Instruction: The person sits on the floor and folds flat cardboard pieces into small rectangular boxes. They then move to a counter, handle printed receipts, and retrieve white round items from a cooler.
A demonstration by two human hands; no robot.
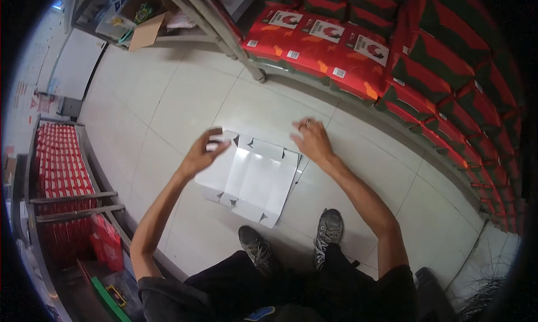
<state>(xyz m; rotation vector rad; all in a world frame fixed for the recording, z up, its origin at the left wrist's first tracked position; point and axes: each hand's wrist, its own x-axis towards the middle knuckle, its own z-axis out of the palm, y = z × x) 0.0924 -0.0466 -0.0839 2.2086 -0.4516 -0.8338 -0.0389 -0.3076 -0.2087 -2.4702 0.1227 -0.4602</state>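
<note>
A flat, unfolded white carton blank [260,176] with creases and cut flaps lies on the tiled floor in front of my shoes. My left hand [206,153] is over its upper left edge, thumb and fingers apart and curved, with nothing visible between them. Whether those fingertips touch the card I cannot tell. Beyond the upper right corner of the blank hovers my right hand [311,140], its fingers spread and holding nothing. A ring shows on one finger of that hand. Dark edges of another sheet peek out under the right side of the blank.
Red and dark green packages [347,47] fill the shelving at the upper right. A shelf post [255,72] stands on the floor ahead. To the left is a rack of red-and-white packs [61,159]. An opened brown carton [148,30] sits on the far left shelf. My shoes [329,229] are close behind the blank.
</note>
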